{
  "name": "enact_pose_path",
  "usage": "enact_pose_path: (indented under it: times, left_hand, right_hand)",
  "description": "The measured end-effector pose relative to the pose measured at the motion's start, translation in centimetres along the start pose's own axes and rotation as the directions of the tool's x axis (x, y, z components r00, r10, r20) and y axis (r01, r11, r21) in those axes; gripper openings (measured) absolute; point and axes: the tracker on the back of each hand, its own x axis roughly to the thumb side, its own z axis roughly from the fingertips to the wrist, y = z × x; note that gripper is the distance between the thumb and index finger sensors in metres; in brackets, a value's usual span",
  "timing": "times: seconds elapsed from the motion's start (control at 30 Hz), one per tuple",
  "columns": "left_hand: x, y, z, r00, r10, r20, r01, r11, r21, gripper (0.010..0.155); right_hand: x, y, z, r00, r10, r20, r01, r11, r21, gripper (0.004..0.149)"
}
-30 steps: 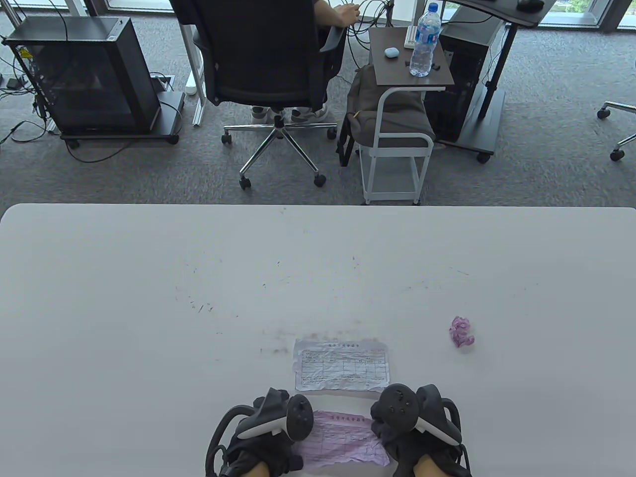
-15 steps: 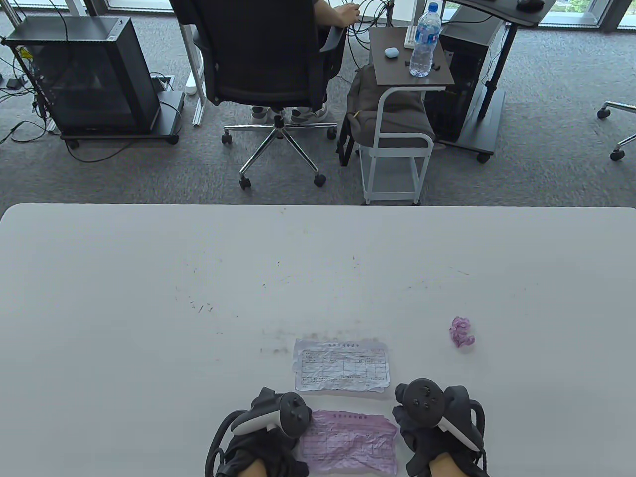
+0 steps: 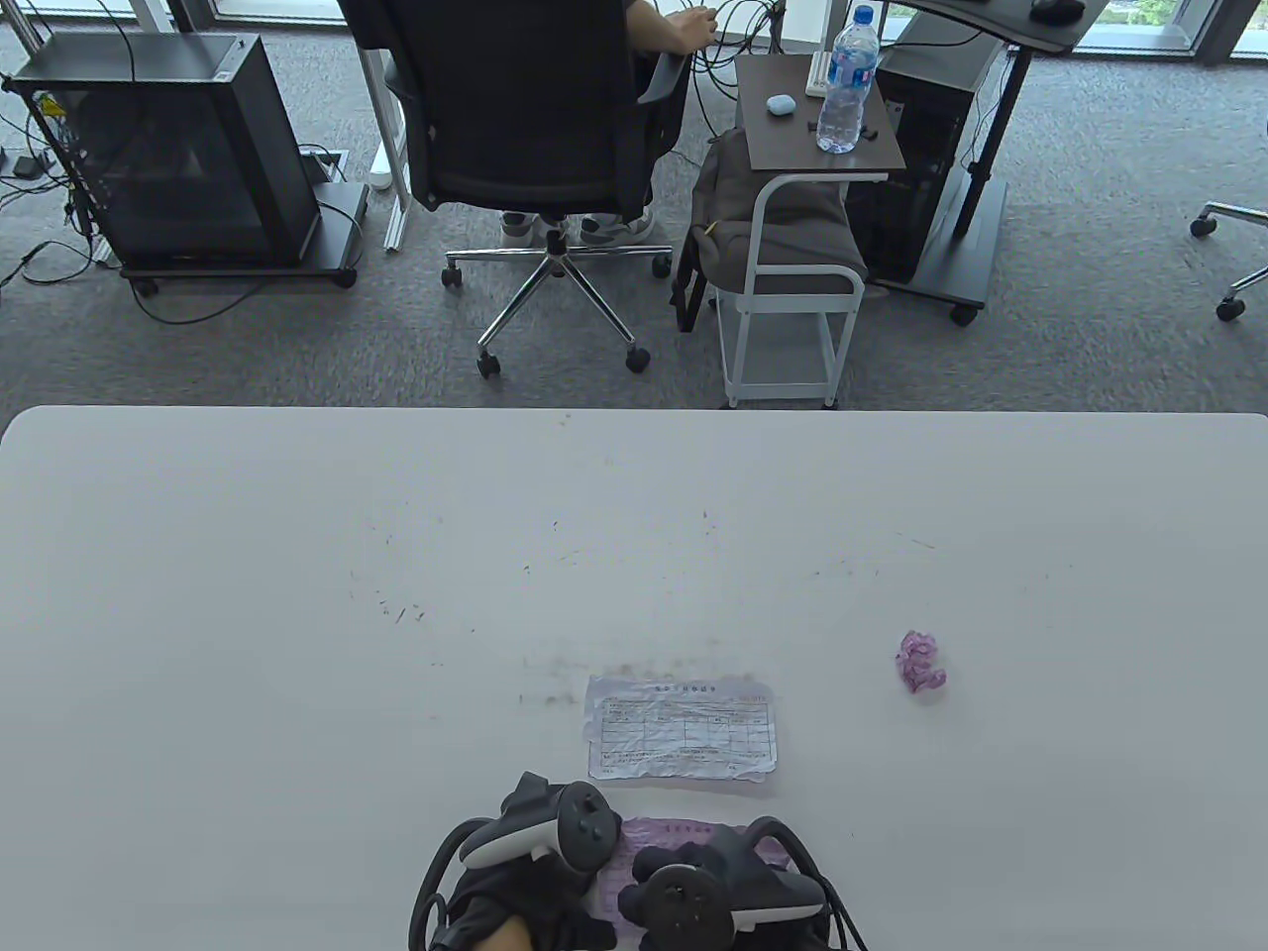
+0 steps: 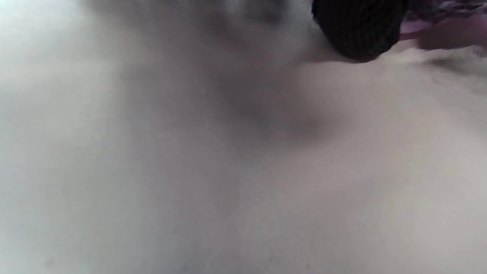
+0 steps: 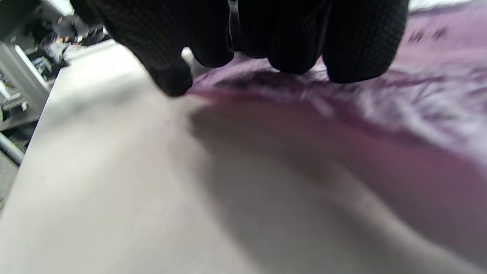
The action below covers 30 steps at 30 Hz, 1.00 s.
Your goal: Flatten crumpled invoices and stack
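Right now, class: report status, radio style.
Left hand and right hand on the pink invoice. White invoice flat beyond. One crumpled pink ball waiting, right. Nothing blocking.

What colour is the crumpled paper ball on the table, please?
Pink, best seen in the table view: crumpled paper ball.

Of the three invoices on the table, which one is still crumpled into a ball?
The small pink ball, alone on the table's right. The white invoice lies flattened at the centre, and the pink sheet is spread out under both hands.
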Motion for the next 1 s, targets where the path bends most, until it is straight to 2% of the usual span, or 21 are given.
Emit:
enact_pose_path:
  times: [0.1,0.33,0.5,0.67,0.8,0.87,0.93,1.0]
  left_hand:
    - [0.0,0.1,0.0,1.000,0.003,0.000,-0.003,1.000,-0.004,0.092]
    - [0.2,0.1,-0.1,1.000,0.001,0.001,-0.001,1.000,-0.003,0.092]
    - [0.2,0.1,-0.1,1.000,0.001,-0.002,-0.001,1.000,-0.003,0.092]
    - [0.2,0.1,-0.1,1.000,0.004,-0.003,-0.004,1.000,-0.002,0.092]
    - [0.2,0.1,-0.1,1.000,0.003,-0.003,-0.003,1.000,0.000,0.092]
    - [0.2,0.1,-0.1,1.000,0.005,-0.004,-0.005,1.000,0.001,0.092]
    - [0.2,0.1,-0.1,1.000,0.007,-0.004,-0.007,1.000,-0.001,0.092]
    - [0.2,0.1,-0.1,1.000,0.004,-0.004,-0.004,1.000,-0.002,0.092]
  right_hand:
    - [-0.4,-0.1,0.0,1.000,0.013,-0.024,-0.012,1.000,0.028,0.047]
    - [-2.6,-0.7,0.9,0.978,-0.105,-0.179,0.124,0.987,0.098,0.039]
    - [-4.8,-0.7,1.8,0.933,-0.184,-0.309,0.225,0.969,0.105,0.035]
    - [-7.6,-0.5,3.7,0.856,-0.275,-0.437,0.347,0.933,0.093,0.035]
    - [-9.7,-0.4,5.6,0.793,-0.361,-0.491,0.420,0.907,0.012,0.036]
    - [-10.5,-1.1,7.0,0.776,-0.388,-0.497,0.409,0.910,-0.072,0.038]
    - [-10.3,-2.7,8.2,0.789,-0.395,-0.471,0.327,0.918,-0.222,0.039]
    - [-9.6,-3.7,8.5,0.830,-0.368,-0.419,0.236,0.912,-0.334,0.039]
